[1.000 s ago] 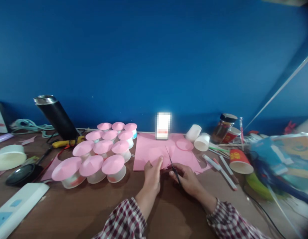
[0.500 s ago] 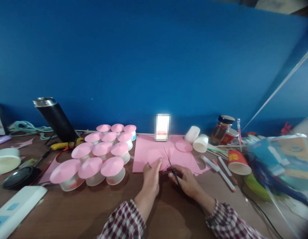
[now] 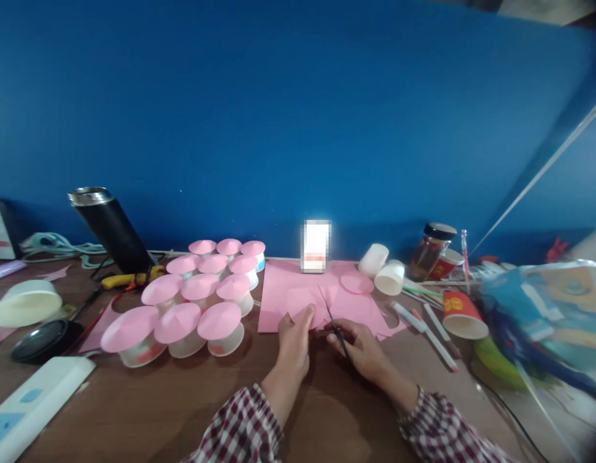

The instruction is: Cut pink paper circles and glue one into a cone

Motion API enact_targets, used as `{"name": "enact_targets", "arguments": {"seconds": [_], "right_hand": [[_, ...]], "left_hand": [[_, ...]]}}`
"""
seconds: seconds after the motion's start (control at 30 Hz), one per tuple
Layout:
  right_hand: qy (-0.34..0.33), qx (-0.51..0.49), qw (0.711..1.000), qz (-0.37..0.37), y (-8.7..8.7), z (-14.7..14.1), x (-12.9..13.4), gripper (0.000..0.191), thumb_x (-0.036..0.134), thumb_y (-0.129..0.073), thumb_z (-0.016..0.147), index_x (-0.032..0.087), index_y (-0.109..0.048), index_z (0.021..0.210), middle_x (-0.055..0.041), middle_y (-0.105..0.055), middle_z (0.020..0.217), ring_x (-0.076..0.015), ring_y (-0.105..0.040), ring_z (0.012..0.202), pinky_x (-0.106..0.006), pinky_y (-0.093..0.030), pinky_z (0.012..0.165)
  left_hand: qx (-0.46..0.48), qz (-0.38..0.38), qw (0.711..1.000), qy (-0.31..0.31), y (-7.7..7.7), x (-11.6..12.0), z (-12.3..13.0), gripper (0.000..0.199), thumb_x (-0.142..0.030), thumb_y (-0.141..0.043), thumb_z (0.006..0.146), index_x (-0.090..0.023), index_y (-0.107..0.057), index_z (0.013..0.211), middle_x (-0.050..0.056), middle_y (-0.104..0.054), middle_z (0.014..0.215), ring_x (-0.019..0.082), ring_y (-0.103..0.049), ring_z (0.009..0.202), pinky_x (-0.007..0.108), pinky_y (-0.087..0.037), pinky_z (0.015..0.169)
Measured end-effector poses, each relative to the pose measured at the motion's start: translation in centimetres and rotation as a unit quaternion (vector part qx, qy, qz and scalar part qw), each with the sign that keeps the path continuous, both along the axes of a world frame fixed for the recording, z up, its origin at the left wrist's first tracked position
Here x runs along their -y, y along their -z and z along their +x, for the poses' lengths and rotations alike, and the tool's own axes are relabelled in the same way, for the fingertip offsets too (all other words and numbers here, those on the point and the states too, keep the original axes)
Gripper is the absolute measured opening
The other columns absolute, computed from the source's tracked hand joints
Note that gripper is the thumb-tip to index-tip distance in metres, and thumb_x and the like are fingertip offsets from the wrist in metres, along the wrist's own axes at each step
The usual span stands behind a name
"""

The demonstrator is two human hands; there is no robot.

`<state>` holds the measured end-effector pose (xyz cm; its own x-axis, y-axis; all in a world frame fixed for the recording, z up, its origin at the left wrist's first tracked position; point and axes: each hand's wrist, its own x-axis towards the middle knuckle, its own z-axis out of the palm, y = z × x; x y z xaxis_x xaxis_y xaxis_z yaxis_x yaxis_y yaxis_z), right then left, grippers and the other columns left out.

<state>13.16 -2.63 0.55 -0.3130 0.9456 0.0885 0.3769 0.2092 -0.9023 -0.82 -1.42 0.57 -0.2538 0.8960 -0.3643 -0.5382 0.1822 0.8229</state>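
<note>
My left hand (image 3: 294, 344) is closed on a piece of pink paper (image 3: 302, 298), its thumb on top and pointing away from me. In my right hand (image 3: 359, 350) is a pair of dark scissors (image 3: 339, 334), with the blades angled forward and left over the pink paper. The handle loops are mostly hidden by my fingers. Beneath lie large pink sheets (image 3: 273, 289), with a pink paper disc (image 3: 356, 281) at their right. To the left of my hands, several paper cups stand in rows, topped with shallow pink paper cones (image 3: 219, 320).
Two white cups (image 3: 389, 278) lie behind my right hand, near markers (image 3: 435, 344) and a red cup (image 3: 464, 315). A lidded jar (image 3: 430, 252) stands at the wall. On the left are a black flask (image 3: 112, 228), a power strip (image 3: 42, 392) and a pale bowl (image 3: 25, 302).
The view has shifted slightly, so most things appear a little further right. The pale bowl at far left appears clearly further right and tilted. My hands keep nearly the same pose over the paper.
</note>
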Motion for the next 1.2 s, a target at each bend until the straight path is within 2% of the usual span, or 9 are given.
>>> {"name": "enact_targets", "arguments": {"seconds": [0.33, 0.6, 0.83, 1.03, 1.2], "right_hand": [[-0.009, 0.001, 1.000, 0.000, -0.15, -0.03, -0.01, 0.037, 0.050, -0.057, 0.084, 0.016, -0.069, 0.094, -0.0060, -0.069, 0.077, -0.0191, -0.061, 0.068, -0.025, -0.048, 0.057], [-0.006, -0.001, 1.000, -0.004, 0.05, 0.00, -0.01, 0.036, 0.050, -0.057, 0.084, 0.017, -0.070, 0.092, -0.0052, -0.068, 0.073, -0.0185, -0.060, 0.065, -0.025, -0.046, 0.055], [-0.006, 0.002, 1.000, -0.008, -0.13, -0.04, 0.03, 0.037, 0.050, -0.057, 0.083, 0.016, -0.069, 0.091, -0.0057, -0.069, 0.075, -0.0177, -0.060, 0.063, -0.024, -0.046, 0.054], [-0.007, -0.035, 0.999, -0.027, 0.39, -0.04, -0.09, 0.035, 0.048, -0.058, 0.084, 0.016, -0.065, 0.096, -0.0051, -0.067, 0.078, -0.0169, -0.061, 0.067, -0.024, -0.047, 0.056], [-0.012, -0.057, 0.997, -0.048, 0.63, -0.02, -0.15, 0.037, 0.049, -0.057, 0.084, 0.015, -0.063, 0.098, -0.0045, -0.066, 0.079, -0.0134, -0.057, 0.060, -0.023, -0.045, 0.052]], "left_hand": [[0.008, -0.005, 1.000, 0.000, -0.31, -0.01, -0.03, 0.031, -0.033, -0.075, 0.063, -0.017, -0.053, 0.078, -0.004, -0.055, 0.056, 0.010, -0.049, 0.042, 0.021, -0.037, 0.040], [0.013, 0.006, 1.000, -0.005, 0.25, -0.23, 0.00, 0.034, -0.033, -0.077, 0.060, -0.018, -0.051, 0.076, -0.004, -0.053, 0.056, 0.010, -0.050, 0.044, 0.022, -0.039, 0.041], [0.008, -0.016, 1.000, -0.004, -0.29, -0.20, 0.00, 0.035, -0.034, -0.076, 0.060, -0.018, -0.048, 0.075, -0.006, -0.050, 0.051, 0.009, -0.048, 0.041, 0.020, -0.036, 0.038], [0.013, -0.002, 1.000, 0.002, 0.18, -0.15, 0.14, 0.034, -0.033, -0.078, 0.058, -0.017, -0.052, 0.073, -0.005, -0.053, 0.052, 0.010, -0.050, 0.042, 0.021, -0.039, 0.040], [0.031, 0.024, 0.999, 0.016, 0.40, -0.02, 0.29, 0.034, -0.032, -0.079, 0.057, -0.016, -0.054, 0.073, -0.005, -0.055, 0.052, 0.010, -0.052, 0.042, 0.020, -0.041, 0.042]]}}
